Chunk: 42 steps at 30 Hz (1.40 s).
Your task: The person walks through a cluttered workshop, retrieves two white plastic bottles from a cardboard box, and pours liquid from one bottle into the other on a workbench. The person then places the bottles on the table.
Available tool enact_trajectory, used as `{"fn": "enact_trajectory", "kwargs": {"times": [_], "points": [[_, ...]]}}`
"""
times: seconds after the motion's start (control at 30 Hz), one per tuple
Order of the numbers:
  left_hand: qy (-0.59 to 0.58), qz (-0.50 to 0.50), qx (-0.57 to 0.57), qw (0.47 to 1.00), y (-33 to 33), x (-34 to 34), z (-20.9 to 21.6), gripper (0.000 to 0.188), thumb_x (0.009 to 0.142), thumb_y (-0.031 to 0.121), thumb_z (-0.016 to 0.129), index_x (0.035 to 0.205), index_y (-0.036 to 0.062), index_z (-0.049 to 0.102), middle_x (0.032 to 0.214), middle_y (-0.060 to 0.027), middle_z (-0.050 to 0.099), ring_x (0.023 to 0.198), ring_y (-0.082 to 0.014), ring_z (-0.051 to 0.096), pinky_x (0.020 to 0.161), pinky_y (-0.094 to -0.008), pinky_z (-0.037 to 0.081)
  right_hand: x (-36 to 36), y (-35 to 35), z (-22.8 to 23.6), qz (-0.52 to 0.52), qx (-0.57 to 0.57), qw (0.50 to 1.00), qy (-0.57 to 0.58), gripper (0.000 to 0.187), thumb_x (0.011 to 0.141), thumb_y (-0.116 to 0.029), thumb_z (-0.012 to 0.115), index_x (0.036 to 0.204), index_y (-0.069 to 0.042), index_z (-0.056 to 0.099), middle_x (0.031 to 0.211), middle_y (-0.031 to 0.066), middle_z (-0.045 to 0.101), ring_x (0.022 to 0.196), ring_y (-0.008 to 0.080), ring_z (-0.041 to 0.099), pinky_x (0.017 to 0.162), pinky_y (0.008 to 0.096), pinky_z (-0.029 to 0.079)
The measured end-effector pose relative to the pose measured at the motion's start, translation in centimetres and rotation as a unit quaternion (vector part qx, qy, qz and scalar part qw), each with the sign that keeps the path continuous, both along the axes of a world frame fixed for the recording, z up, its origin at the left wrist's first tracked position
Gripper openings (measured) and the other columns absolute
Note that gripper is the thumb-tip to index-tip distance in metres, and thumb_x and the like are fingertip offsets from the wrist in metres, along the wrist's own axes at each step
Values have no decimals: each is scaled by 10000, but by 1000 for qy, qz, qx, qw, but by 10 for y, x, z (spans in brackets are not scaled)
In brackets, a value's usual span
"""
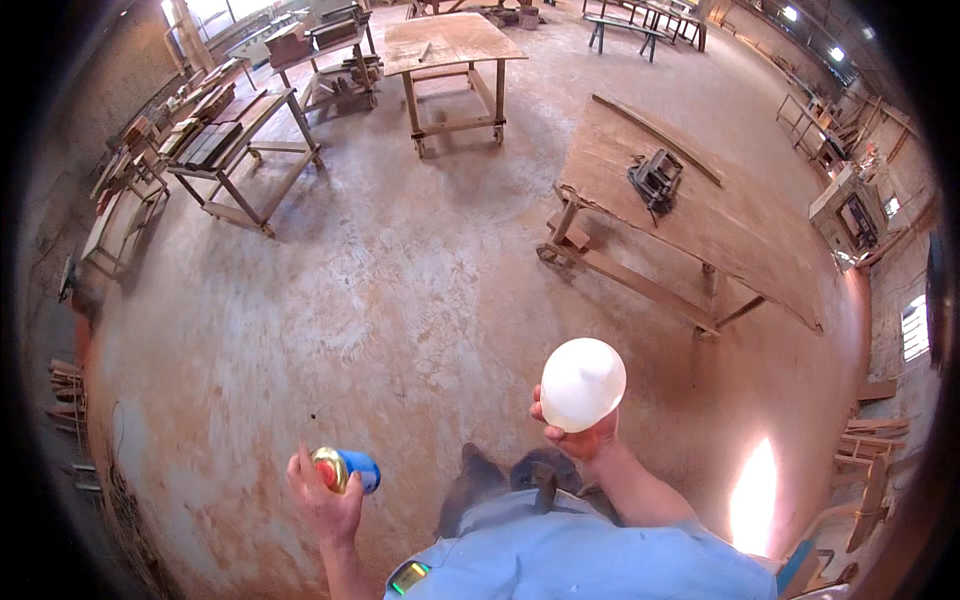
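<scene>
My left hand (330, 495), low and left of the middle, is closed around a blue can (366, 474) with a gold-coloured top and a red part at its end. The can lies tilted in the grip, its blue side turned to the right. Out in front of my body, my right hand (590, 442) grips a white, rounded, translucent container (584, 384) from below. Its top faces up, and a paler spot shows within it. The palm is mostly hidden behind the container. The two held things are well apart, both above the floor.
A wheeled wooden table (740, 230) stands ahead to the right, bearing a dark metal tool (656, 180) and a wooden strip (655, 138). Another wooden table (450, 42) is farther ahead. Stacked boards lie on benches (232, 140) at the left. Bright light (754, 500) falls on the floor at right.
</scene>
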<state>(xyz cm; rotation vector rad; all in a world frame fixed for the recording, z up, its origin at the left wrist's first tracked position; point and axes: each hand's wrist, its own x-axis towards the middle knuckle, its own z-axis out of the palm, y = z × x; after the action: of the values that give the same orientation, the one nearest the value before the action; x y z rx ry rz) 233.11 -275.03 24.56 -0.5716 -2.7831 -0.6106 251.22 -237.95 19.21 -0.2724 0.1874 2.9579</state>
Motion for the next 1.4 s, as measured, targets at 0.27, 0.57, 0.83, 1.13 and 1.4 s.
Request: {"fn": "enact_trajectory", "kwargs": {"times": [0.27,0.57,0.83,1.13,1.4], "points": [[-7,-165,99,981,197,-221,27,939,668,24,832,1508,-15,415,1440,-238,485,1343,-407,492,1141,-481,403,-184,121,-33,-9,-3,993,114,865,891,-758,547,1541,-199,433,1520,136,500,1326,456,517,940,666,531],[-47,-217,96,970,412,-413,62,902,647,-37,783,1483,-29,443,1393,-214,514,1293,-375,525,1116,-458,429,-374,293,-18,-57,80,993,-70,914,941,-770,437,1598,-140,358,1591,143,449,1449,402,434,1185,601,346],[-15,-330,42,943,627,-581,69,881,632,9,790,1456,-28,480,1335,-217,555,1243,-379,555,1074,-460,458,-488,481,-57,-171,202,964,-19,814,931,-637,603,1540,-126,430,1571,195,418,1425,437,422,1083,601,437],[31,-506,101,856,971,-757,99,868,572,130,880,1371,32,557,1272,-191,600,1148,-408,579,985,-502,468,-605,703,-32,-327,51,938,101,750,934,-618,628,1531,-200,450,1504,288,453,1337,534,461,858,561,546],[-1,-580,149,801,1232,-826,115,941,580,146,878,1437,37,505,1295,-208,590,1126,-395,597,947,-505,481,-664,924,-52,-346,44,934,83,717,954,-601,612,1507,-164,480,1500,268,449,1348,518,450,866,571,542]]}}
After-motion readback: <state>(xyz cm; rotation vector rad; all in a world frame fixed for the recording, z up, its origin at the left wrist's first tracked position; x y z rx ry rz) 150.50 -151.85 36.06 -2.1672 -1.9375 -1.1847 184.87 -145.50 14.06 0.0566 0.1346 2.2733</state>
